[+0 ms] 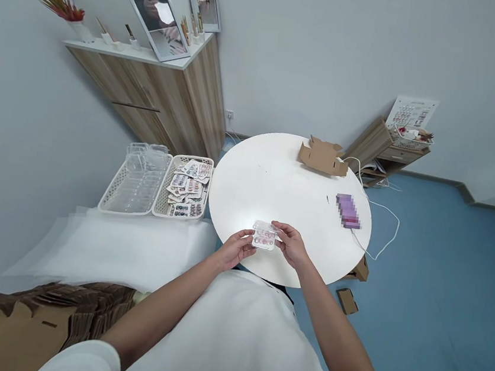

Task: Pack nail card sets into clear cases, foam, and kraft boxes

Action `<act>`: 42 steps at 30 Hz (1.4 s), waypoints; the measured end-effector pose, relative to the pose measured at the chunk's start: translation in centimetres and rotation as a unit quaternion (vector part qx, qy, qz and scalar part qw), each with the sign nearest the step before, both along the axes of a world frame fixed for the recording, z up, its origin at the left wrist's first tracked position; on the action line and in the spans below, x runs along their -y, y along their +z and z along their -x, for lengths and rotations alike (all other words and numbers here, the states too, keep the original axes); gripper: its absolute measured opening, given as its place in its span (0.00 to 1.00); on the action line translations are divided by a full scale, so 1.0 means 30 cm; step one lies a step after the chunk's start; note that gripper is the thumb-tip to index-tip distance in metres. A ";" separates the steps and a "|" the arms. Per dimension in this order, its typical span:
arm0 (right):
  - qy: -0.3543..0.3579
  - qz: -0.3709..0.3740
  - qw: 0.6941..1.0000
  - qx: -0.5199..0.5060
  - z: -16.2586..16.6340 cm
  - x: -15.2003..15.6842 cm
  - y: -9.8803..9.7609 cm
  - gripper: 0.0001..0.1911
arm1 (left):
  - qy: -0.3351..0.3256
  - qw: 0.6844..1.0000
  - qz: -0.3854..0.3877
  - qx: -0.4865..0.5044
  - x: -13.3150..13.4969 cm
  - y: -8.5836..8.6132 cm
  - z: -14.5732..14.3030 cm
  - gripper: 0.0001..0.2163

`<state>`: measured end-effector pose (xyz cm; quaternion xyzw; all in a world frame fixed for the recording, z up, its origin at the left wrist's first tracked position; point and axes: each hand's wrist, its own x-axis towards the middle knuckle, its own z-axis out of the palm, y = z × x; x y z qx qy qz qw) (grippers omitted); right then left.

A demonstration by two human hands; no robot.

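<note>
While both hands meet above the near edge of the round white table [275,177], they hold one small clear case [264,235] between them. The left hand [233,249] grips the case at its left side with the fingers closed narrowly on the edge, and the right hand [292,245] grips the right side in the same way. I think the hold is at the edges so that the top is not covered: rows of small pink pieces show through the plastic. The case is kept almost flat, probably so that the pieces do not slide. Whether its lid is fully closed I cannot tell, because the case is too small in the picture.

To the person's left stand two white baskets, touching each other. The left basket [115,194] has empty clear cases in it, and the right basket [208,163] has many cards with coloured pieces. They are within easy reach of the left arm, which seems the reason for their place. In front of them lies a pile of clear plastic sheets [124,249], and nearer to the person a pile of flat cardboard [36,310].

On the far side of the table lies an open cardboard box [322,156]. A purple flat thing [348,211] with a white cable [384,240] lies at the right, well apart from the hands.
</note>
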<state>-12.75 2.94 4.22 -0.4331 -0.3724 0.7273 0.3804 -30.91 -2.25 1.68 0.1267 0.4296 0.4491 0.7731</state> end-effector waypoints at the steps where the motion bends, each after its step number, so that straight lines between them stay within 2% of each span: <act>1: -0.005 -0.003 1.000 -0.001 0.003 0.003 -0.003 0.13 | 0.001 1.000 0.000 0.011 -0.001 0.000 0.001 0.13; 5: -0.025 -0.010 1.000 0.005 0.013 0.011 -0.019 0.10 | -0.007 0.999 0.000 0.039 -0.008 0.002 0.009 0.13; 9: -0.036 -0.012 0.999 0.005 0.022 0.015 -0.024 0.10 | -0.023 1.000 -0.011 0.011 -0.009 0.008 0.013 0.15; 15: -0.071 0.004 0.997 0.029 0.040 0.036 -0.001 0.19 | -0.016 0.998 -0.035 -0.044 -0.004 0.010 0.007 0.20; 20: -0.019 0.048 0.996 0.070 0.047 0.087 -0.011 0.20 | 0.009 0.997 -0.052 -0.064 -0.011 0.004 0.001 0.20; 26: -0.050 0.032 0.993 0.099 0.046 0.101 -0.024 0.21 | -0.006 0.994 -0.053 -0.091 -0.015 0.003 -0.006 0.24; 31: -0.050 0.029 0.994 0.097 0.040 0.092 -0.013 0.20 | -0.067 0.992 -0.051 -0.096 -0.020 0.006 0.016 0.20; 38: -0.043 0.032 0.996 0.070 0.032 0.094 -0.006 0.18 | -0.050 0.991 -0.054 -0.108 -0.038 0.005 0.016 0.17; 42: -0.051 0.019 0.995 0.088 0.018 0.086 -0.001 0.16 | -0.058 0.989 -0.064 -0.119 -0.040 0.006 0.001 0.18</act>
